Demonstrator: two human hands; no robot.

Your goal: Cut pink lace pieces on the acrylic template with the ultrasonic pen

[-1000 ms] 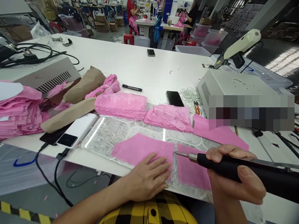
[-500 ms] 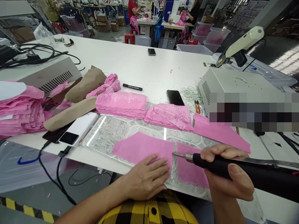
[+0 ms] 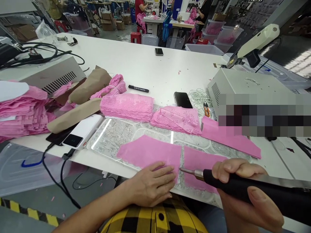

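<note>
My left hand (image 3: 155, 183) lies flat with its fingers stretched out on a pink fabric panel (image 3: 150, 150), near the panel's right edge. In my right hand (image 3: 247, 187) is a thick black-handled tool (image 3: 225, 178) with a pointed metal tip; my fingers and thumb wrap its handle. The tip rests at or just above the narrow gap between this panel and a second pink piece (image 3: 194, 158) on the right. Both pieces lie on a clear patterned plastic board (image 3: 116, 132). Part of the second piece is hidden under the tool and my right hand.
Behind the panels sit folded pink lace stacks (image 3: 127, 106), a phone (image 3: 182, 100), a marker (image 3: 138, 88) and orange snips (image 3: 206, 110). Grey metal boxes (image 3: 243, 84) flank the table. A white power bank (image 3: 84, 131) with cables lies left. People sit at machines beyond.
The tool's tip has moved a little toward me along the gap, and my right hand has come down and right with it. My left hand stays in place on the panel.
</note>
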